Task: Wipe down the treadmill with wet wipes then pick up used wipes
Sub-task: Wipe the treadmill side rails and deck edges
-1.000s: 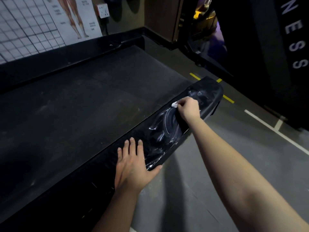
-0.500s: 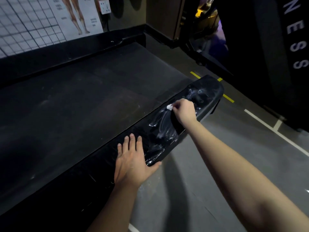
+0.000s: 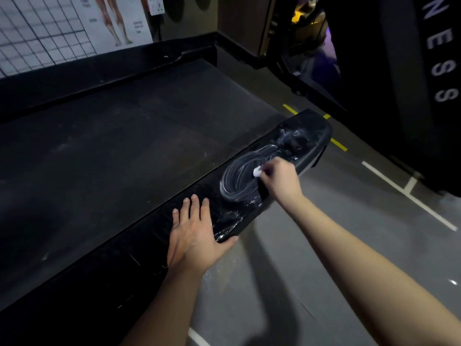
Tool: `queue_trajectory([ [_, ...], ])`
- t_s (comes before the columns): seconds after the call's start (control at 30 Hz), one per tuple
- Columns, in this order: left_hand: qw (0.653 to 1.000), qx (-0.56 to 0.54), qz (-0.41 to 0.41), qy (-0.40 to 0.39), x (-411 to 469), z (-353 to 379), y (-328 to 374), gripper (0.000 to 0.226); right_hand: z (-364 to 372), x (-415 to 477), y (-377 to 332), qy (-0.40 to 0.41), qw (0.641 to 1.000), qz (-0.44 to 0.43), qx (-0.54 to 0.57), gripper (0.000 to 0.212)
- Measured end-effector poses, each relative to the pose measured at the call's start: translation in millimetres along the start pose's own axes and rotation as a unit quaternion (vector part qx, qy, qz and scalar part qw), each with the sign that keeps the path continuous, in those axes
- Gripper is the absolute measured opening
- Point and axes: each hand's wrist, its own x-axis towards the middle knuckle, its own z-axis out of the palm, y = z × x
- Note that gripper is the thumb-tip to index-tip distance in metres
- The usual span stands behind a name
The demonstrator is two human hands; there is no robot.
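Glossy black plastic forms the treadmill's side rail (image 3: pixel 159 248), a long rounded strip running beside the matte, finely textured running belt (image 3: pixel 119 151). The right hand (image 3: pixel 280 179) is closed around a small crumpled white wet wipe (image 3: pixel 257 171), only a tip of it showing past the fingers, and presses it onto the rail near the far end. Pale looping smears of moisture ring the spot, so the wiping step looks well under way on this section. The left hand (image 3: pixel 193 233) lies flat and open on the rail, fingers spread on top and thumb hooked over the outer edge, holding nothing and seemingly bracing the body. Nearer the camera the rail looks dull and dry, so the next move probably calls for drawing the wipe back along that stretch with steady pressure, shifting the bracing hand out of its path. No used wipes show on the smooth grey floor (image 3: pixel 361 233), with its white and yellow painted lines.
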Motion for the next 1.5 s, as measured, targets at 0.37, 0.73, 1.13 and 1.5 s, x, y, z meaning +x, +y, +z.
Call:
queue_trajectory([
  [0.37, 1.0, 0.001, -0.006, 0.008, 2, 2, 0, 0.121, -1, -50, -31, -0.147, 0.974, -0.158, 0.071, 0.007],
  [0.73, 1.0, 0.017, 0.0, 0.016, -1, -3, 3, 0.122, -28, 52, 59, 0.095, 0.986, 0.138, 0.028, 0.028],
  [1.13, 0.999, 0.03, -0.005, -0.017, 0, -5, 7, 0.122, -31, 7, 17, 0.007, 0.997, -0.001, 0.08, 0.014],
  [1.5, 0.999, 0.044, 0.0, 0.01, 4, 3, 6, 0.12, -21, 119, 60, 0.105, 0.981, 0.15, 0.066, 0.027],
])
